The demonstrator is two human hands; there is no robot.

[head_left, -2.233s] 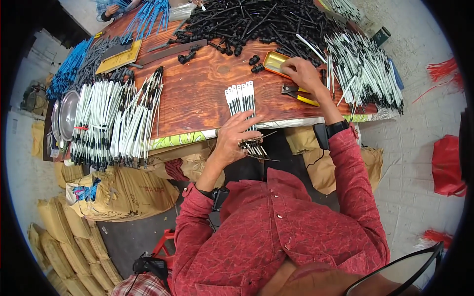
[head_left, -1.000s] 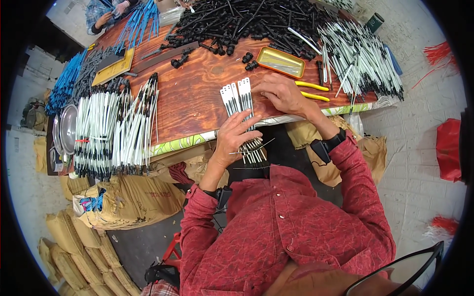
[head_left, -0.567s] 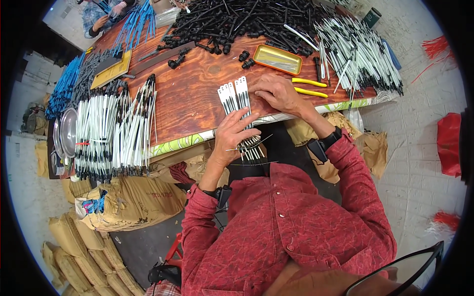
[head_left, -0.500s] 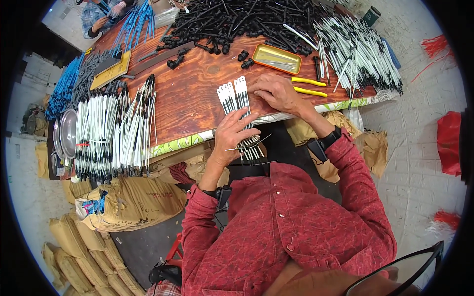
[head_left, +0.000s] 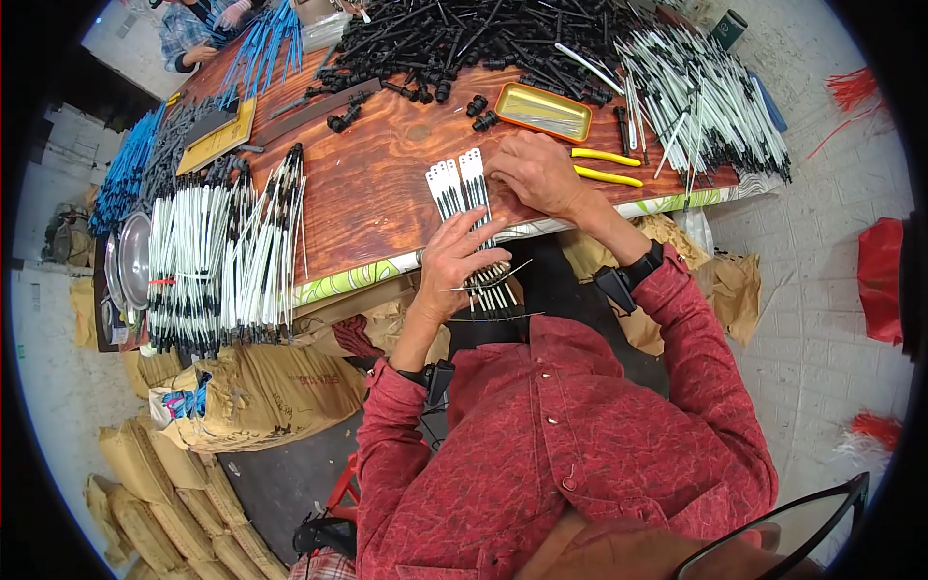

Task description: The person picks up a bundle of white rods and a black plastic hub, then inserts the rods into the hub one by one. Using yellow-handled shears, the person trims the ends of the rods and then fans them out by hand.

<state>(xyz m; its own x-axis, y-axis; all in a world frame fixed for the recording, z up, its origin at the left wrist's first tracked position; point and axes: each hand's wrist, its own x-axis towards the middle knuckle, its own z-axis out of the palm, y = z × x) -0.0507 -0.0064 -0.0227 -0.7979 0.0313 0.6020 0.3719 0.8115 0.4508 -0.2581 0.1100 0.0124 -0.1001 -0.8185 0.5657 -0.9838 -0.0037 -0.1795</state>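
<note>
My left hand is closed round a fanned row of black-and-white strips at the near edge of the table. Their flat white heads with small holes point away from me, and their dark lower ends hang over the edge. Thin wires cross the strips below my fingers and stick out sideways. Close to the right side of the strips, my right hand is curled with its fingers pressed together; whatever it pinches is hidden. Beside that hand lie yellow-handled pliers, their jaws out of sight behind it.
An orange-rimmed tray holds thin wires. Black plastic parts heap up behind it. White-and-black sticks lie in a pile at right and in bundles at left. Paper sacks stand below. Another person sits far left.
My right hand has shifted slightly left and up, its fingers coming closer to the strips. The left hand keeps its grip in place. Far left, the other person's hands have moved.
</note>
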